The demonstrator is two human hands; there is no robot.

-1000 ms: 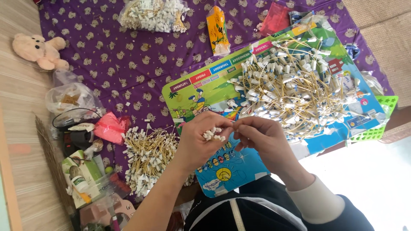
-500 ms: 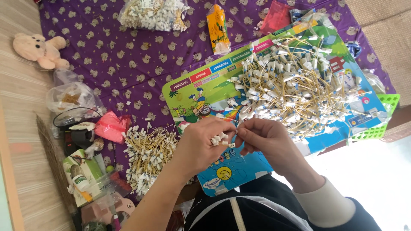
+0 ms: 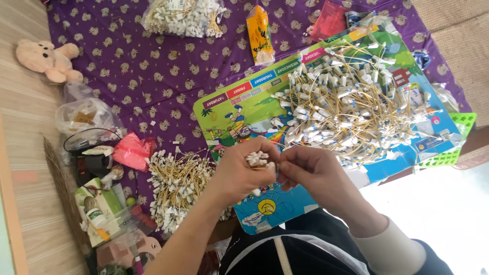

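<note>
Right now my left hand (image 3: 239, 173) is clenched around a small bunch of white-tagged yellow cords (image 3: 257, 159), while my right hand (image 3: 310, 170) pinches at its end just beside it. Best, I think, to keep the tags level and the grip firm so none slips. Under them lies one colourful board (image 3: 244, 102). One sorted heap (image 3: 175, 186) sits left of it, one large tangled pile (image 3: 351, 107) farther on, and one clear bag of tags (image 3: 183, 15) beyond.
</note>
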